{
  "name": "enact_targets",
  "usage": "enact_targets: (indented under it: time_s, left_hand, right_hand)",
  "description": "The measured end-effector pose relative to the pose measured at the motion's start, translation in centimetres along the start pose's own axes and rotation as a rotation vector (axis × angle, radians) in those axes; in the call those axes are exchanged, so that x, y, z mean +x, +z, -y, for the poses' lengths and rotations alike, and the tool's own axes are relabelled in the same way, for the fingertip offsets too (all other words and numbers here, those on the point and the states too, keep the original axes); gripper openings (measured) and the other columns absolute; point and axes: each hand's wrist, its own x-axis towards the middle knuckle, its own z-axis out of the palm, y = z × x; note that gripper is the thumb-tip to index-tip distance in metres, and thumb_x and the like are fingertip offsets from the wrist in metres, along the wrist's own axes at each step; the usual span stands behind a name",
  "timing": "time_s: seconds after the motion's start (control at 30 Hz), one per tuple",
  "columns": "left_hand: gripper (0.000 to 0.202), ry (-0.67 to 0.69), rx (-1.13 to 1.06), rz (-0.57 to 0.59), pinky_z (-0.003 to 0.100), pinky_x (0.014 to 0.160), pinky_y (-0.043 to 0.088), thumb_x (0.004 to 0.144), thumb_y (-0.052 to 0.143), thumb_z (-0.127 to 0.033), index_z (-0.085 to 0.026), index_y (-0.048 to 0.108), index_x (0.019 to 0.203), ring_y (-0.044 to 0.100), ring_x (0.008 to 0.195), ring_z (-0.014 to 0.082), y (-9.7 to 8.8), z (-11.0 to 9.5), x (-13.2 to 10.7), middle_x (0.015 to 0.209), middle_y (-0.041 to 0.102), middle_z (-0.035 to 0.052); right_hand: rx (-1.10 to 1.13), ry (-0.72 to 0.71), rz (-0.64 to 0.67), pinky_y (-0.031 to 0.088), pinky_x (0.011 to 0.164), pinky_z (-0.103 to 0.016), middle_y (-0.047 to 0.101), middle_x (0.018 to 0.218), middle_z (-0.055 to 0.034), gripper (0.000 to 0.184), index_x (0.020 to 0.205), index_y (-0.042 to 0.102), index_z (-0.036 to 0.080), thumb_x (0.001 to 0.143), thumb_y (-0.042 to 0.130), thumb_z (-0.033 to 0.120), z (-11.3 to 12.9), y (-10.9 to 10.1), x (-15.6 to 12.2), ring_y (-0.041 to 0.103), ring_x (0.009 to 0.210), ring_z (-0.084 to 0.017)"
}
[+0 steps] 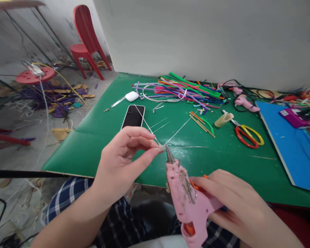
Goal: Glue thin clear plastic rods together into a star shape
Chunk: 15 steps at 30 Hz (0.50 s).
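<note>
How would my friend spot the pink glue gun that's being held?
Find the green table and look along its near edge. There, the right hand holds the pink glue gun, its metal nozzle close to the left hand. Unlike the pink tool lying by the blue board, this one is gripped and smudged grey-brown.

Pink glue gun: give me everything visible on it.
The glue gun has a pink, plastic-looking body, grimy with brownish residue along its upper side, and a tapered, dull metallic nozzle. Orange shows near the grip and in an opening at its rear. The right hand holds it by the handle, nozzle pointing away from the wearer, beside the left hand's fingertips and pale thin strips; contact there is unclear.
</note>
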Motion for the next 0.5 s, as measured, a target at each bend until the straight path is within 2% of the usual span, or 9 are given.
enact_targets:
  time_s: [0.3, 0.5]
  left_hand:
    - [0.021, 0.007, -0.018, 0.003, 0.019, 0.065, 0.058, 0.075, 0.068, -0.012, -0.024, 0.06, 0.09, 0.066, 0.069, 0.01, 0.09, 0.06, 0.07, 0.074, 0.065, -0.0038]
    - [0.021, 0.004, -0.017, 0.003, 0.02, 0.065, 0.058, 0.075, 0.068, -0.013, -0.025, 0.06, 0.09, 0.066, 0.068, 0.0103, 0.08, -0.01, 0.1, 0.074, 0.066, -0.0038]
  right_hand:
    - [-0.009, 0.02, 0.035, 0.046, 0.055, -0.025, 0.06, 0.077, -0.0029, 0.032, 0.121, 0.049, 0.018, 0.089, 0.049, 0.021, 0.36, -0.07, 0.02, 0.058, 0.071, -0.016]
    - [-0.002, 0.017, 0.009, 0.048, 0.058, -0.026, 0.062, 0.08, -0.0035, 0.032, 0.12, 0.05, 0.018, 0.088, 0.05, 0.021, 0.18, -0.12, -0.07, 0.059, 0.072, -0.016]
